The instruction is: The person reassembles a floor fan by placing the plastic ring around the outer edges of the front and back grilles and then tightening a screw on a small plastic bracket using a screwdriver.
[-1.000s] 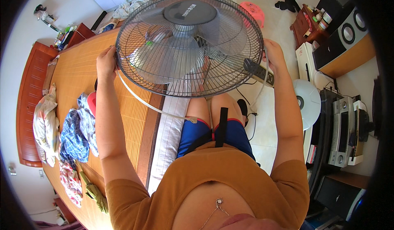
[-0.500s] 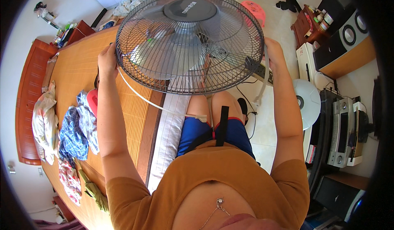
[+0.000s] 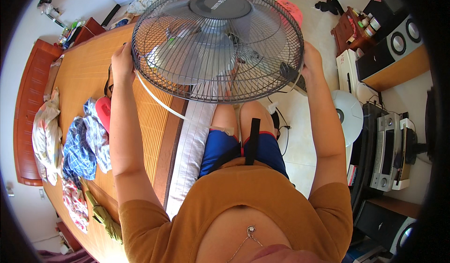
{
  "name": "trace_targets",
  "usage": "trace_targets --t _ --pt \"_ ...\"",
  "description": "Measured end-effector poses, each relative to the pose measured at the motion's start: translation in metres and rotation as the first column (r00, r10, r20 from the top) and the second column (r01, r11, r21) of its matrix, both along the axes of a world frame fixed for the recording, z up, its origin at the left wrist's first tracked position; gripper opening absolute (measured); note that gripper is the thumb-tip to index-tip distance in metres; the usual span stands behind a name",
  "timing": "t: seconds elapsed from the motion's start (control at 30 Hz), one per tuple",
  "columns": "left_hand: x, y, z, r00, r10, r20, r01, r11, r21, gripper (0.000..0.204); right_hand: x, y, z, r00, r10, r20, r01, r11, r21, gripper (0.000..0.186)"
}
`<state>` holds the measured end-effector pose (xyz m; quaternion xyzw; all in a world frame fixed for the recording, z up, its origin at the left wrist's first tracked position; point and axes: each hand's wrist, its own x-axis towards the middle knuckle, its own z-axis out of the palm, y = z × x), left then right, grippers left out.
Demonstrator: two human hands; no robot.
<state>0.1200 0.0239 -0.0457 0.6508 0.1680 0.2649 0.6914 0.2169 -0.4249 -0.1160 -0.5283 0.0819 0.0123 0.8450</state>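
Observation:
A round black wire fan guard is held out before me, its dark hub cap towards the far side. My left hand grips its left rim, fingers closed and partly hidden by the wire. At the opposite rim my right hand is also closed round the edge. A narrow white strip droops from the left rim towards my thighs; a pale piece of it also shows by the right rim. Fan blades or other parts behind the wires are hard to make out.
Left of me lies a bed with a bamboo mat, holding crumpled clothes and a red case. To the right stand a pale round disc, a silver stereo unit and speakers. A black cord lies on the floor.
The fan guard has risen slightly, away from me, with both hands still on its rim. The white strip's right end, which hung below my right hand, has swung inward under the guard.

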Motion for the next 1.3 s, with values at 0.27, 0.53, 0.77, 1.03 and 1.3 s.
trace_targets --t 0.27,0.53,0.77,1.03,1.3 --pt "0.003 0.0 -0.004 0.999 0.032 0.029 -0.034 0.997 0.071 0.027 0.004 -0.002 0.0 0.999 0.05 0.016 -0.049 0.998 -0.048 0.026" --pt "0.005 0.016 -0.008 0.994 0.1 0.033 -0.104 0.98 0.17 0.027 -0.006 0.009 0.02 0.999 0.03 -0.016 -0.032 0.99 -0.138 0.026" --pt "0.003 0.0 -0.001 0.986 0.15 0.074 -0.166 0.924 0.344 0.03 -0.02 0.01 0.026 1.0 -0.026 -0.008 0.024 0.99 -0.137 0.026" --pt "0.003 0.006 -0.001 0.984 0.111 -0.141 -0.072 0.964 0.256 0.028 -0.006 0.001 0.006 0.991 -0.065 0.119 0.09 0.972 -0.218 0.027" --pt "0.003 -0.003 0.013 0.995 -0.049 -0.088 0.064 0.983 0.174 0.029 -0.012 0.012 0.027 0.994 -0.081 0.071 0.089 0.989 -0.116 0.029"
